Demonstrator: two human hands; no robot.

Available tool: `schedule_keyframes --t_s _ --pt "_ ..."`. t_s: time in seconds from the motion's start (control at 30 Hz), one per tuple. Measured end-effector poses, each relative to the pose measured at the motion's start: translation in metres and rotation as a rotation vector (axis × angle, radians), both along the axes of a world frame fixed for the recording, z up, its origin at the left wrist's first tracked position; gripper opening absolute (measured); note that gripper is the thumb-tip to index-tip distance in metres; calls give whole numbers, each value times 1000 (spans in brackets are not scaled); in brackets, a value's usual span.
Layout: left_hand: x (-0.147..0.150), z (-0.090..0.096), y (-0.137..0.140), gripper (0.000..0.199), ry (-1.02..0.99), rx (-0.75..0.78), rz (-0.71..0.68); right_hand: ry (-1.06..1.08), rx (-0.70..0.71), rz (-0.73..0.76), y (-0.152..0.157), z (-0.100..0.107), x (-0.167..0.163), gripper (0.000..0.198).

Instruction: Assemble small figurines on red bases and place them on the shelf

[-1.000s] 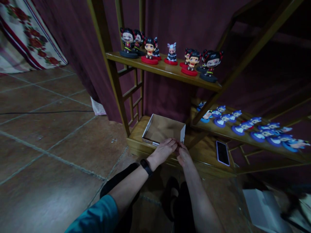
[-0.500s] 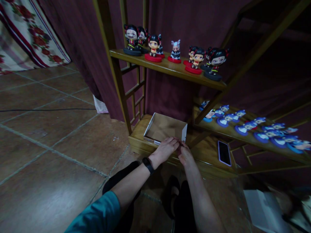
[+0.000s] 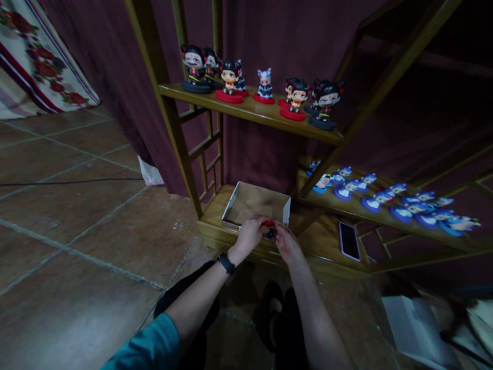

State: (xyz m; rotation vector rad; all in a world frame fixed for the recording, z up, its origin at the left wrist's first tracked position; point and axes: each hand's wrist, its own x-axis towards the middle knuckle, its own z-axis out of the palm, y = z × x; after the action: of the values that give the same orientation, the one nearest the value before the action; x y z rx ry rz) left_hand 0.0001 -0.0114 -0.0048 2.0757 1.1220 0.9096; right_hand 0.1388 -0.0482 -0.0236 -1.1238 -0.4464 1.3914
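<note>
Between my two hands is a small figurine [image 3: 270,230] with a red base, partly covered by my fingers. My left hand [image 3: 252,234], with a dark band at the wrist, is closed on its left side. From the right, my right hand [image 3: 285,242] grips it too, fingers bent around it. Both hands are at the front edge of a shallow open cardboard box [image 3: 232,200] with white walls and a brown inside. The box sits on the lowest board of a wooden shelf [image 3: 314,246].
Several figurines on red and dark bases, one a grey-haired figurine [image 3: 265,85], stand on the upper shelf board [image 3: 250,114]. Blue-and-white figurines [image 3: 348,189] line a side board. A phone [image 3: 349,241] lies at right. A cable [image 3: 73,182] crosses the floor; a white box [image 3: 416,329] lies lower right.
The camera view has shifted a little. My hands have moved slightly apart and turned, and the figurine's red base now shows between them.
</note>
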Motion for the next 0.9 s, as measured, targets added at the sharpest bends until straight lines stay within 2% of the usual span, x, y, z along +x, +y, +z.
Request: schedule_keyframes --t_s 0.17,0.3,0.5,0.7,0.9 --pt "6 -15 13 28 -381 -336 62 9 -21 4 0 0 2 22" --pt "6 -15 14 24 -663 -576 108 -10 -31 17 -3 1 0 24" --pt "-1 -8 8 21 -852 -895 112 -48 -22 3 -3 5 -6 28" --pt "-2 -8 8 22 -876 -994 107 -84 -9 8 -3 6 -9 31" --pt "1 -9 6 26 -849 -944 92 -102 13 24 -4 7 -11 28"
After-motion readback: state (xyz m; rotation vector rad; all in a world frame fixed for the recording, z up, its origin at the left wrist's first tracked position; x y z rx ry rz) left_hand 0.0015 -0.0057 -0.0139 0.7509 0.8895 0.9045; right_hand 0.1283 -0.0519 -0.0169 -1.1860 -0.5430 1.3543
